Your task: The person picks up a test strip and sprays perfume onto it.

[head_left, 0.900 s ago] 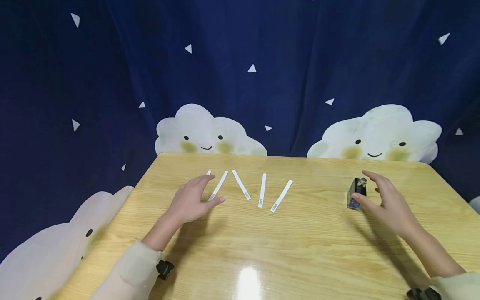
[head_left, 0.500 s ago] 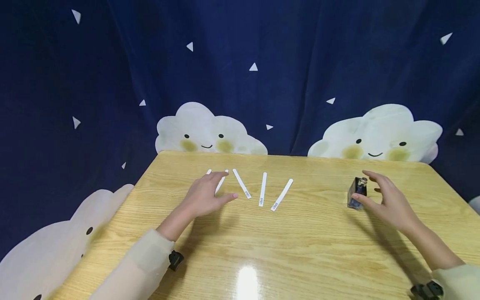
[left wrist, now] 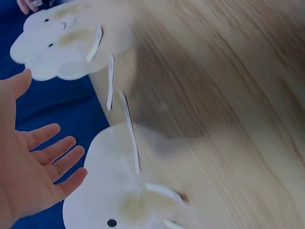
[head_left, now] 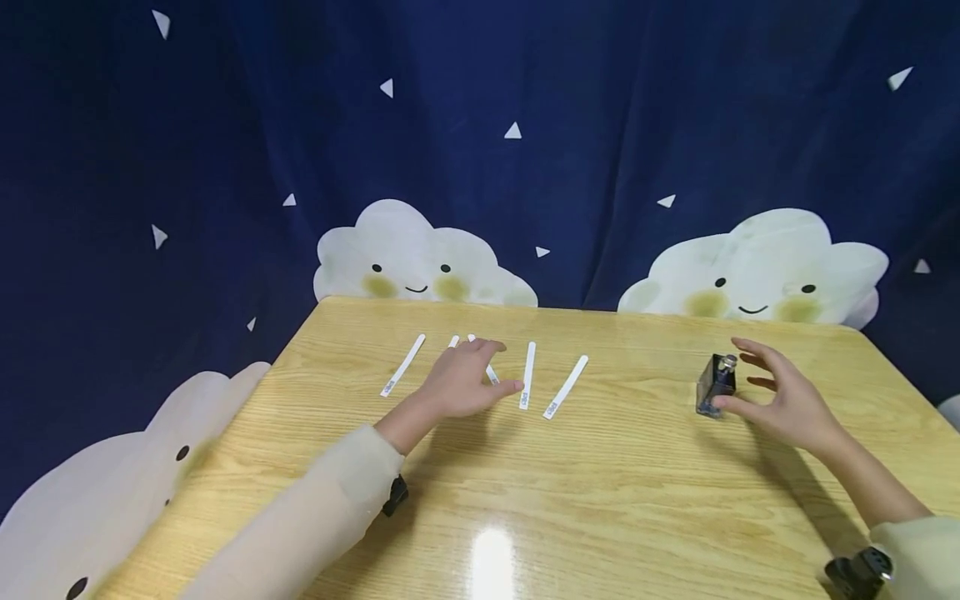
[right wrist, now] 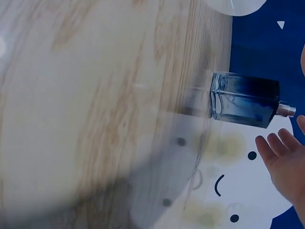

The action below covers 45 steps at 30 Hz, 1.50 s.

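Observation:
My left hand hovers above several white paper test strips with printed ends, its fingers spread and holding nothing. Beneath it lie two strips that it partly hides. The leftmost strip is fully visible, as are an upright strip by the thumb and a slanted strip farther right. My right hand is beside a dark blue glass perfume bottle with a silver spray nozzle, standing upright. In the right wrist view, a gap separates the loosely bent fingers from the bottle.
A wooden table carries everything, its glossy top reflecting light near the front. Behind its far edge hangs a dark blue curtain with white triangles and smiling clouds. Black wrist cameras sit at both sleeves.
My left hand has moved right across the strips, uncovering the leftmost one and now covering parts of the middle ones. The right hand has shifted very slightly; the bottle still stands in place.

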### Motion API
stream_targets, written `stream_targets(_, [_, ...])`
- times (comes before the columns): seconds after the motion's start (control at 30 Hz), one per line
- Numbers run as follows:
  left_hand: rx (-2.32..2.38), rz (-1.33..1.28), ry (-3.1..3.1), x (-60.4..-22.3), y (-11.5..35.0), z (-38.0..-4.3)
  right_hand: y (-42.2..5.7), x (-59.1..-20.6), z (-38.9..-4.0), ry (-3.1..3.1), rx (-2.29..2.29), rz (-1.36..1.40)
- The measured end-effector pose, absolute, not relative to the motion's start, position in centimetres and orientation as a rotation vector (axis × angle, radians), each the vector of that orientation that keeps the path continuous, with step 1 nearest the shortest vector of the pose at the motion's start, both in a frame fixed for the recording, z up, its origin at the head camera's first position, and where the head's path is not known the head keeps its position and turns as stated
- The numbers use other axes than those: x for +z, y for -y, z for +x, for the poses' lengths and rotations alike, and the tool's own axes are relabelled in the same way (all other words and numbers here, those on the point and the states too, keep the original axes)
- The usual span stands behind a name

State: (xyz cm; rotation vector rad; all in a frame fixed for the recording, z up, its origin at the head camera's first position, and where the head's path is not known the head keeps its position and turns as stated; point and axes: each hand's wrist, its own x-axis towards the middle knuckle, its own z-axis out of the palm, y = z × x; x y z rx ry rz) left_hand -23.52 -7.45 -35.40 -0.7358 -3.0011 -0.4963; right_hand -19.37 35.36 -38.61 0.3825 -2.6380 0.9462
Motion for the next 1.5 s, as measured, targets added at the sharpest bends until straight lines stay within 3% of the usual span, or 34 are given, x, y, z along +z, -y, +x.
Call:
stream_targets(0.77, [-0.033,-0.857,3.094,-39.4,-0.9,-23.6,-36.6,-39.9,-20.9,2.731,1.072,0.300])
stream_targets(1.23, [-0.006,-0.469,3.118,-40.3,-3.9,-23.6,-36.5,-40.4,-21.3,2.745,1.099,0.304])
stream_targets(1.5, [-0.098,-0.422,3.132,-40.1,-4.2,-24.0,-36.4,-40.3,-21.5,2.765,1.103,0.285])
